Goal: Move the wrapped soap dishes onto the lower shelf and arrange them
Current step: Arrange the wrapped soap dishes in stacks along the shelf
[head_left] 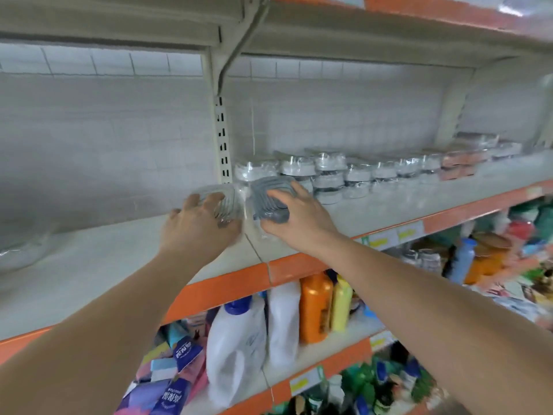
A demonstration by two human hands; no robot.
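While bottles [315, 307] crowd the near lower shelf, the left hand [197, 224] curls round a clear wrapped soap dish [223, 199] on the grey shelf [89, 265], and the right hand [296, 214] grips a grey wrapped soap dish [269, 190] (the two dishes side by side). Farther right, more wrapped dishes [344, 172] sit stacked.

Grey soap dish [270, 202]: ribbed grey plastic in clear wrap, tilted up on edge at the shelf [119, 265] front, gripped by the right hand [299, 217].
Clear soap dish [221, 202]: see-through ribbed dish, wrapped, just beside the grey one, under the curled fingers of the left hand [194, 229].
Stacked dishes [329, 175]: wrapped white-and-dark ones in a row along the shelf back, some two high.
Pink dishes [457, 163]: wrapped, at the row's far right.
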